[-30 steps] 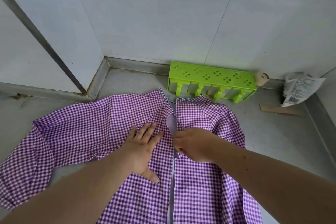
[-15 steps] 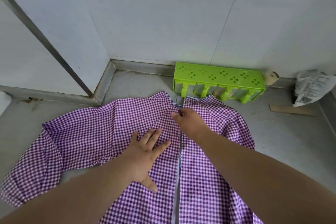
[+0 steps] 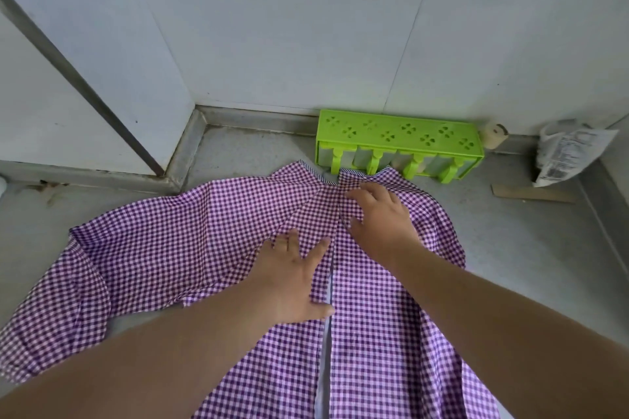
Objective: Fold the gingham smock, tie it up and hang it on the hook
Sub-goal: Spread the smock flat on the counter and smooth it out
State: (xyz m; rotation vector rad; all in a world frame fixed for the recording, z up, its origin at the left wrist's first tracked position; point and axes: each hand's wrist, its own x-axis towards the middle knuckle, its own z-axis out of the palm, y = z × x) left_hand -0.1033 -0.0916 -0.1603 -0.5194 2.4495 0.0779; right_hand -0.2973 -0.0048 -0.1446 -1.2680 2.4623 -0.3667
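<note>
A purple and white gingham smock [image 3: 190, 241] lies spread flat on the grey floor, its back opening running down the middle. One sleeve stretches out to the left. My left hand [image 3: 292, 279] presses flat on the left panel beside the opening, fingers spread. My right hand [image 3: 377, 214] rests palm down on the right panel near the neckline, fingers extended toward the collar edge. A green plastic hook rack [image 3: 398, 146] with several hooks lies on the floor against the wall, just beyond the collar.
White tiled walls meet in a corner at the far left. A small beige roll [image 3: 493, 136] and a crumpled printed bag [image 3: 565, 153] sit at the wall on the right. A cardboard strip [image 3: 531, 194] lies on the floor nearby.
My right hand moved up the opening from mid-panel to the neckline and went from pinching the edge to lying flat. My left hand stayed pressed on the left panel.
</note>
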